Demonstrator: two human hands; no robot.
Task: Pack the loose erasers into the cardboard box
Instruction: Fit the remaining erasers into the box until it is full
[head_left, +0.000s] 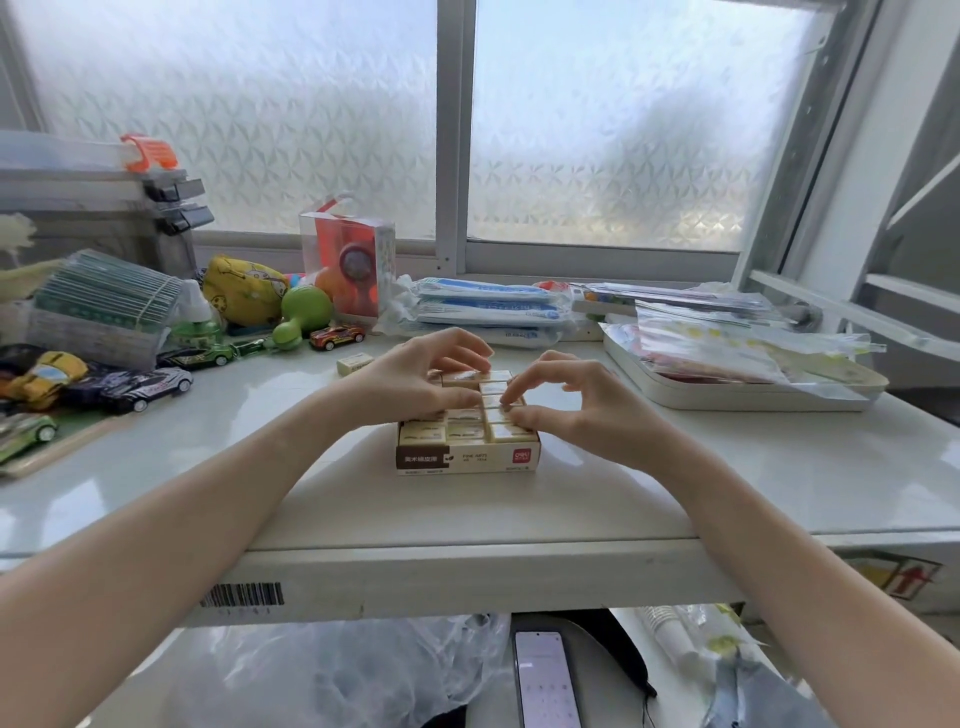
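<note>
Your right hand (566, 400) pinches an eraser (501, 414) in the right-hand row; your left hand (421, 379), fingers curled, presses the neighbouring erasers beside it. Both sit over the cardboard box (467, 457). Seat it level. One loose eraser (355, 363) lies beyond your left hand.

Head view, down onto table (675, 467)
</note>
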